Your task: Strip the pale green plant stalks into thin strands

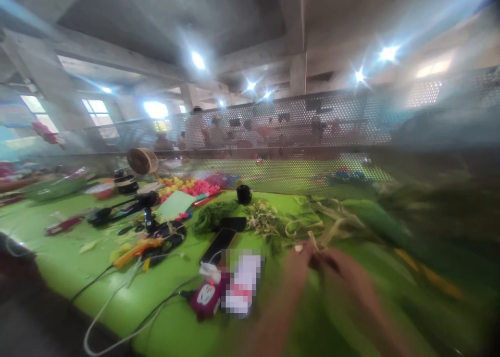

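My left hand [302, 257] and my right hand [333, 259] meet over the green table [164, 325], right of centre. Both have their fingers closed around a short pale strip [311, 237] that sticks up between them; blur hides its exact kind. Just beyond the hands lie long pale green strips [336, 217] in a loose tangle. A heap of small cream-green pieces [263, 220] is to their left. On the near left, a phone with a lit screen [244, 286] lies beside a purple box with a white face design [207, 297].
A perforated metal screen [265, 122] runs along the table's back. Left of the hands are a dark phone [219, 246], an orange-handled tool with a cord [137, 253], pink and yellow pieces [195, 187], and a black cup [244, 194]. White cables [107, 312] cross the front edge.
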Tool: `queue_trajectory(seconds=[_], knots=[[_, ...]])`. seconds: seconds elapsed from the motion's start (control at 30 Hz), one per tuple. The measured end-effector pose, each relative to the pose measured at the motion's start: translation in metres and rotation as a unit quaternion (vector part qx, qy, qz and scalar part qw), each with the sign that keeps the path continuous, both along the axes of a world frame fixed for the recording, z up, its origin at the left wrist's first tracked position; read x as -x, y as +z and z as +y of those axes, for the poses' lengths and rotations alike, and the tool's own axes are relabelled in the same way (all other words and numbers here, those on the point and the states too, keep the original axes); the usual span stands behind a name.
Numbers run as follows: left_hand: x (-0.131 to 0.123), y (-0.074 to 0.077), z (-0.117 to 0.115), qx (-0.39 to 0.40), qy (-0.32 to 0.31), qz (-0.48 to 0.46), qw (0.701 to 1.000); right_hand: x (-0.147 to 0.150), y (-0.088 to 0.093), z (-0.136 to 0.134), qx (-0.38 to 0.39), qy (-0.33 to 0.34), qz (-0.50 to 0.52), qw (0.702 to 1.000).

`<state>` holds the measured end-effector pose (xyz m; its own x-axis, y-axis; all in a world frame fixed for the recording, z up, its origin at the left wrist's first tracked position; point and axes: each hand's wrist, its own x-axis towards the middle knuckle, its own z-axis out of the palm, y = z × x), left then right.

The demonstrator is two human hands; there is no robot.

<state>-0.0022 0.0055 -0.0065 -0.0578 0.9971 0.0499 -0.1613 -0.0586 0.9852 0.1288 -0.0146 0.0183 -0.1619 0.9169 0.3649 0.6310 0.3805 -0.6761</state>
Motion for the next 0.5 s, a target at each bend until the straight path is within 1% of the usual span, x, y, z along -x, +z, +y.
queue_trajectory(seconds=[0.1,0.17,0.23,0.3,0.37,0.43,0.5], knots=[[0.005,0.002,-0.001,-0.002,0.019,0.01,1.0,-0.002,-0.006,0.005,0.021,0.012,0.002,1.0],[0.009,0.006,-0.001,0.012,0.045,0.019,0.999,-0.003,-0.009,0.007,0.033,0.025,0.003,0.999],[0.013,0.01,0.0,0.032,0.054,0.018,0.998,-0.005,-0.009,0.008,0.032,0.029,0.02,0.999],[0.015,0.014,0.001,0.045,0.046,0.006,0.998,-0.006,-0.006,0.008,0.023,0.012,0.06,0.998],[0.014,0.016,0.0,0.049,0.026,-0.003,0.998,-0.007,-0.003,0.009,0.031,-0.008,0.122,0.992],[0.012,0.017,-0.002,0.05,0.004,-0.004,0.999,-0.008,-0.002,0.012,0.058,0.01,0.184,0.981],[0.009,0.017,-0.004,0.048,-0.017,0.005,0.999,-0.008,-0.004,0.016,0.074,0.046,0.219,0.972]])
